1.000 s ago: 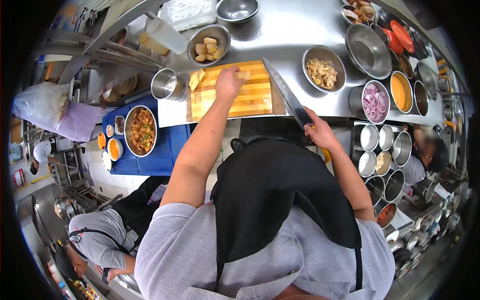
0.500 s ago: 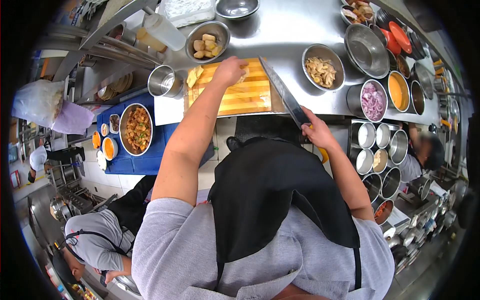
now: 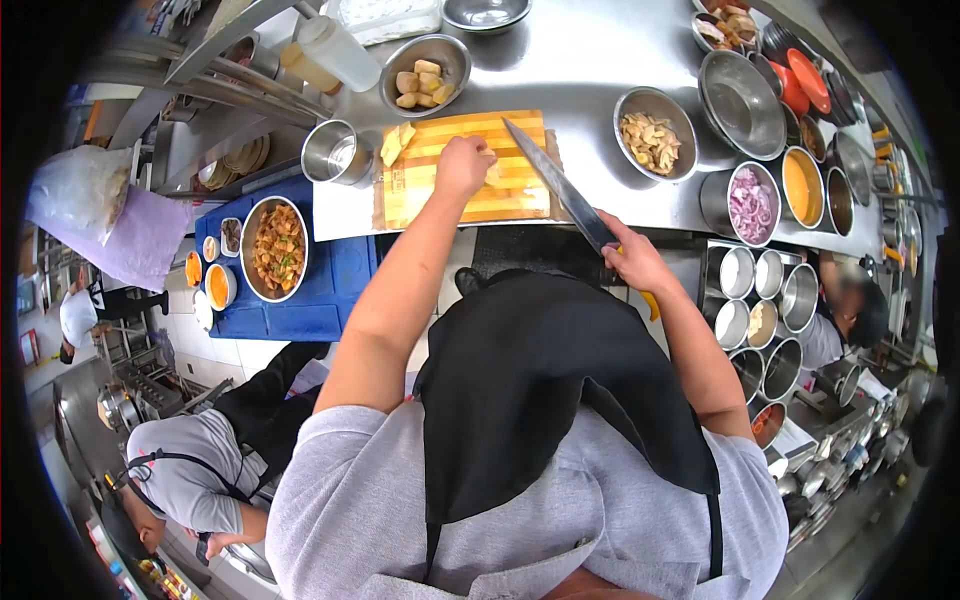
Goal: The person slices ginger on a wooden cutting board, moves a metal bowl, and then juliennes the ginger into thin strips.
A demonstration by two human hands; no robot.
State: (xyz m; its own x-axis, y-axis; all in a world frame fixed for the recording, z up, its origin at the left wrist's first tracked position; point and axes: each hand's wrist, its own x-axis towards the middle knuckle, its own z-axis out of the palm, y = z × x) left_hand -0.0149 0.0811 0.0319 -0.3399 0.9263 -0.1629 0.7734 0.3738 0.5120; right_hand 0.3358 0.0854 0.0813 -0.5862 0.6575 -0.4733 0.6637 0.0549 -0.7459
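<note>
My right hand (image 3: 636, 262) grips the handle of a large kitchen knife (image 3: 562, 188), its blade slanting up and left over the right part of the striped wooden cutting board (image 3: 425, 207). My left hand (image 3: 462, 168) is low over the middle of the board, fingers pinched around a pale yellow piece that looks like ginger (image 3: 491, 172), partly hidden by the fingers. More cut pale pieces (image 3: 397, 143) lie at the board's upper left corner. Behind it, a metal bowl (image 3: 462, 62) holds peeled chunks. To the right, another bowl (image 3: 688, 150) holds thin pale slices.
A metal pot (image 3: 333, 152) stands left of the board. Chopped purple onion (image 3: 752, 205) and an orange sauce (image 3: 800, 185) fill containers at the right. A pan of cooked food (image 3: 278, 250) sits on a blue surface (image 3: 320, 315) at left. Co-workers (image 3: 195, 450) are on both sides.
My left hand has come slightly down and nearer to me over the board. The knife tip has swung a little left and down. The view has shifted slightly.
</note>
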